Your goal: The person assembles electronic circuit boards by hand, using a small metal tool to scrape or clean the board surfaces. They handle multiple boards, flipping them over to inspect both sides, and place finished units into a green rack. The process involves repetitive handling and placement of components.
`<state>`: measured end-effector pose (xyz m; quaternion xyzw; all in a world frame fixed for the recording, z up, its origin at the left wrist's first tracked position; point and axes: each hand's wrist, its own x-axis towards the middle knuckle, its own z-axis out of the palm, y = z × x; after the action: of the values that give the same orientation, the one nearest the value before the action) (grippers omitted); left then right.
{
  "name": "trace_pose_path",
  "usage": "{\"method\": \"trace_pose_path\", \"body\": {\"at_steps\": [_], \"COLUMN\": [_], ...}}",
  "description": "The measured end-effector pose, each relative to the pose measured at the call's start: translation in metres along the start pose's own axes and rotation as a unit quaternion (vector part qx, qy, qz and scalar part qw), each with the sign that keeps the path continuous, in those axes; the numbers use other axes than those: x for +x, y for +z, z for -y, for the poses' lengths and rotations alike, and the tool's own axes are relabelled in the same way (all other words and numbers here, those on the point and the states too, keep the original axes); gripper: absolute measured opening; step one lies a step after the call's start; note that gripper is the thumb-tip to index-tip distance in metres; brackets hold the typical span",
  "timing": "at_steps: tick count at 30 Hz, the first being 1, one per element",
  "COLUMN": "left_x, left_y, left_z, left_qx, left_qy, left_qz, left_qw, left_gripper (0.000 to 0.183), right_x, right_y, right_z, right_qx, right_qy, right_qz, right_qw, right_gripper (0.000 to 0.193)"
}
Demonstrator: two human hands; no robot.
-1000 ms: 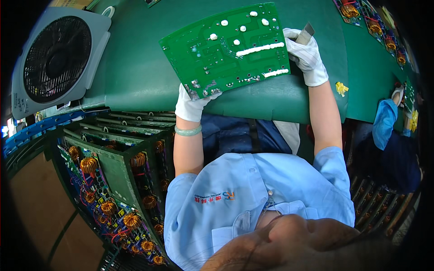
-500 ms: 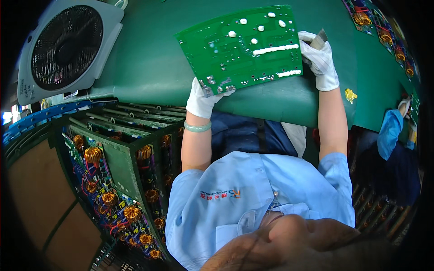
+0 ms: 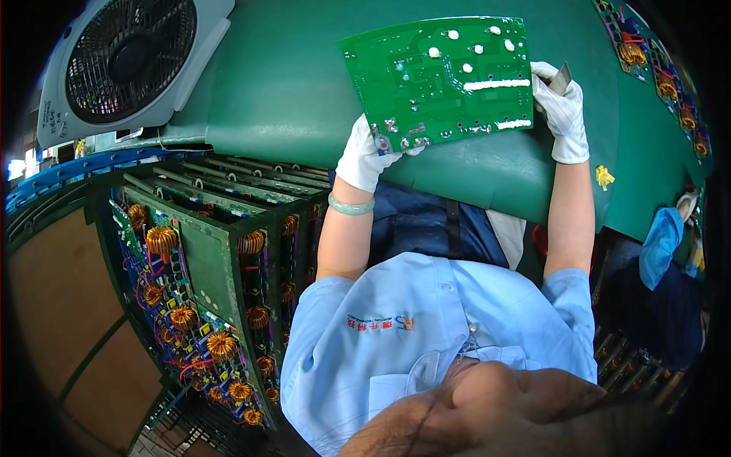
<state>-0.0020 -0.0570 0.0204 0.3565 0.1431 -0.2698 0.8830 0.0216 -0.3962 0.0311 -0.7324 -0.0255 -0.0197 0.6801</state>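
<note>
A green circuit board (image 3: 426, 99), dotted with white blobs and two white strips, is held up tilted over the green table. My left hand (image 3: 362, 158), in a white glove, grips its lower left corner, the thumb at the edge and the other fingers hidden beneath. My right hand (image 3: 563, 114), also gloved, is closed on a flat grey metal blade (image 3: 561, 78) that pokes up past the fingers. It sits beside the board's right edge; whether it also touches the board I cannot tell.
A grey box fan (image 3: 131, 61) stands at the far left. Left of me, a green rack (image 3: 209, 266) holds boards with copper coils. More coil boards (image 3: 647, 65) lie at the far right. A yellow scrap (image 3: 604, 177) is on the table mat (image 3: 289, 91). A co-worker's blue sleeve (image 3: 659, 247) shows at right.
Both hands and the board have moved a little to the right over the table. The view has shifted slightly too. Each hand keeps its hold.
</note>
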Motion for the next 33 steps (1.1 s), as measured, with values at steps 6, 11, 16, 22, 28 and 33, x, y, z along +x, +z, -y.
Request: {"method": "trace_pose_path", "body": {"at_steps": [6, 11, 16, 22, 28, 33], "left_x": [-0.003, 0.004, 0.007, 0.000, -0.001, 0.010], "left_y": [0.011, 0.037, 0.046, 0.041, 0.047, 0.032], "left_z": [0.003, 0.004, 0.004, 0.004, 0.004, 0.004], "left_qx": [0.091, 0.076, 0.096, 0.140, 0.150, 0.183], "left_qy": [0.065, 0.070, 0.083, 0.093, 0.080, 0.044], "left_qz": [0.007, -0.044, -0.050, -0.037, -0.072, -0.101], "left_qw": [0.994, 0.994, 0.991, 0.985, 0.983, 0.977], "left_gripper": [0.039, 0.040, 0.046, 0.054, 0.050, 0.044], "right_x": [0.001, 0.004, -0.045, -0.086, -0.085, -0.084], "right_y": [0.000, 0.017, 0.052, 0.112, 0.119, 0.122], "right_z": [0.004, 0.024, 0.054, 0.066, 0.058, 0.058], "right_qx": [-0.053, -0.181, -0.150, -0.327, -0.346, -0.337], "right_qy": [0.020, 0.023, -0.113, -0.240, -0.255, -0.253], "right_qz": [-0.016, -0.142, -0.123, -0.022, -0.018, -0.016], "right_qw": [0.998, 0.973, 0.975, 0.914, 0.903, 0.907], "right_gripper": [0.029, 0.048, 0.051, 0.030, 0.029, 0.028]}}
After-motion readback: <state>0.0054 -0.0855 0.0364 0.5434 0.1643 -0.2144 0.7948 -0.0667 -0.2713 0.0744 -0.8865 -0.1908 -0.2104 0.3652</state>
